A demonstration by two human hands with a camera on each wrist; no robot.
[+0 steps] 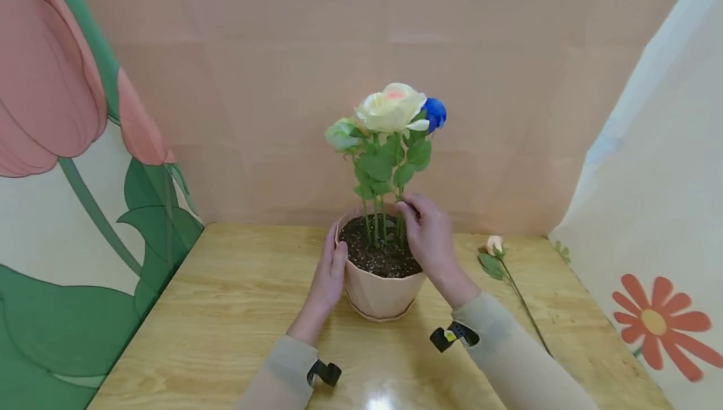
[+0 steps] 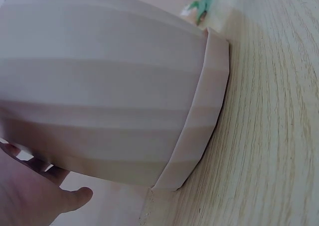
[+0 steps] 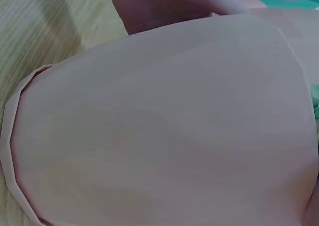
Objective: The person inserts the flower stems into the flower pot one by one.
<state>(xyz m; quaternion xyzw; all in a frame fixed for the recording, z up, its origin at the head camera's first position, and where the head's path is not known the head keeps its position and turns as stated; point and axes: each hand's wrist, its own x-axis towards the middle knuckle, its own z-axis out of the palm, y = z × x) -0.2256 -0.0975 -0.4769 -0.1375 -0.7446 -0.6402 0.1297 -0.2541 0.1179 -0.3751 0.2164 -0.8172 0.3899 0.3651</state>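
A pale pink flowerpot (image 1: 384, 294) full of dark soil (image 1: 369, 259) stands upright on its saucer (image 1: 380, 317). Artificial roses rise from the soil: a large cream rose (image 1: 390, 108), a pale green one (image 1: 342, 134) and a blue one (image 1: 435, 114) partly hidden behind the cream bloom. My left hand (image 1: 329, 272) rests against the pot's left side; in the left wrist view its thumb (image 2: 79, 198) sticks out apart from the wall. Over the pot's right rim, my right hand (image 1: 430, 234) pinches a green rose stem (image 1: 400, 191) between thumb and fingers. Which bloom that stem carries is hard to tell.
A single light pink rose (image 1: 495, 245) with a long stem lies on the wooden table (image 1: 243, 297), right of the pot. Behind stands a plain pinkish backdrop (image 1: 271, 115). Flower-printed panels (image 1: 655, 322) flank the table on both sides.
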